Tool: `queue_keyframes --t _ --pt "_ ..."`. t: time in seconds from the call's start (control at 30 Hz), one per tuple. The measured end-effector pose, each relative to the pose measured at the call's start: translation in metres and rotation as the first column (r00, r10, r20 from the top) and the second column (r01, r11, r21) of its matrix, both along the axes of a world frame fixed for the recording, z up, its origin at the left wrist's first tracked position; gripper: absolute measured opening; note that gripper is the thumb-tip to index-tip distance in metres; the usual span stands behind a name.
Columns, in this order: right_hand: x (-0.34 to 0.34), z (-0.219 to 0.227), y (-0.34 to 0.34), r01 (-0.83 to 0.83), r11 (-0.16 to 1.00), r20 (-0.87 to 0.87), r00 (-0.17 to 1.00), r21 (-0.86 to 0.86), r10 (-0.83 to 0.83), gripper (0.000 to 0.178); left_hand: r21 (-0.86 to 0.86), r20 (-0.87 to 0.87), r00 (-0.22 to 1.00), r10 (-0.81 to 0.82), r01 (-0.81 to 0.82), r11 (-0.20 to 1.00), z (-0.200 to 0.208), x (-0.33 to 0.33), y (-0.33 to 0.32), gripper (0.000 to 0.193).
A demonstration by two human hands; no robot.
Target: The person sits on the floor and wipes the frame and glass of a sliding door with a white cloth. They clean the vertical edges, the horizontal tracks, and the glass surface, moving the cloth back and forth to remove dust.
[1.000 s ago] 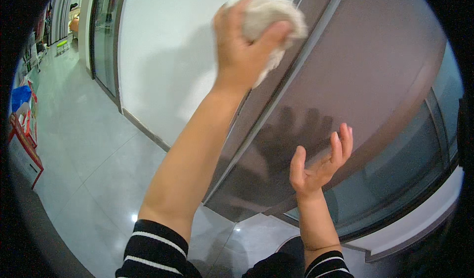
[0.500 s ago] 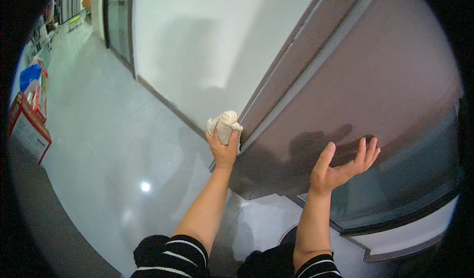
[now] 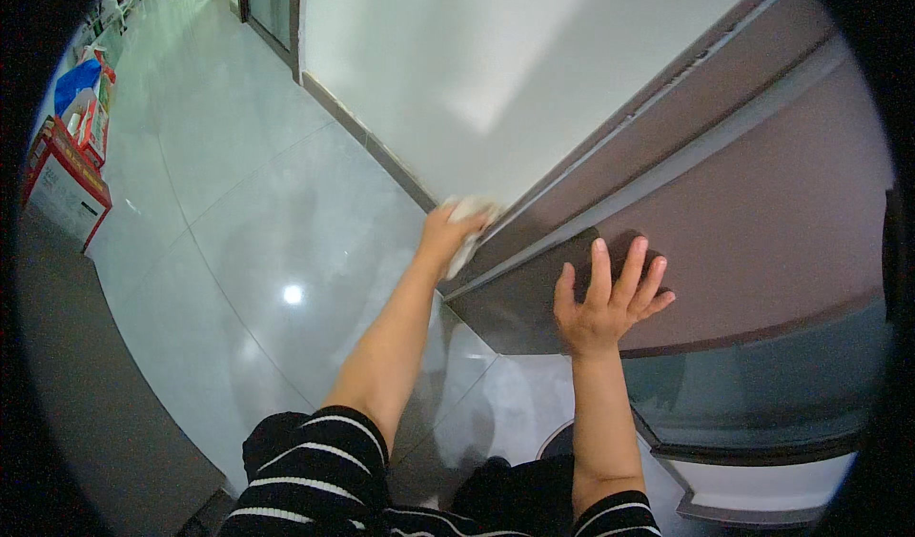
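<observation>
As a blurred cream cloth [image 3: 465, 254] slants up rightward at the foot of a brown frame [image 3: 658, 139], the left hand [image 3: 440, 234] grips it; the right hand [image 3: 602, 314], farther off to its right, spreads empty fingers at a brown panel [image 3: 762, 222], contact unclear.

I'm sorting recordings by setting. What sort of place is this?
Probably a home interior, perhaps a hallway, though it could be another indoor space: there is a glossy pale-grey tiled floor, a dark-framed glass panel beyond a plain white wall, and a red-and-white box at the left.
</observation>
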State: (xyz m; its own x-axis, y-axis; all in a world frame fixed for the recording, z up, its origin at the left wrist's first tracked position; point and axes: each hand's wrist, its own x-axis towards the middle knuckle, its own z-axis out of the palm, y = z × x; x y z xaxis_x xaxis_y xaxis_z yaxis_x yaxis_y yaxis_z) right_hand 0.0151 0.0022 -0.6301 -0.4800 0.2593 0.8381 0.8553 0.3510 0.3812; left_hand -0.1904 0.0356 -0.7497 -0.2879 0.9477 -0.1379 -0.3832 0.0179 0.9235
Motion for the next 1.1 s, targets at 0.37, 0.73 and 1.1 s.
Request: queue_keyframes --t 0.37,0.73,1.1 --pt "-0.005 -0.001 0.01 0.005 0.995 0.067 0.998 0.102 -0.012 0.041 -0.124 -0.153 0.968 -0.201 0.183 0.975 -0.073 -0.014 0.033 0.042" --pt "0.001 -0.003 0.015 0.036 0.995 0.16 0.986 0.09 -0.05 0.047 -0.588 -0.022 0.952 -0.306 0.235 0.774 -0.184 -0.025 0.035 0.046" --pt "-0.005 0.003 0.005 0.079 0.992 0.186 0.978 0.097 -0.096 0.048 0.123 0.314 0.795 -0.52 0.509 0.852 -0.036 -0.048 0.062 0.044"
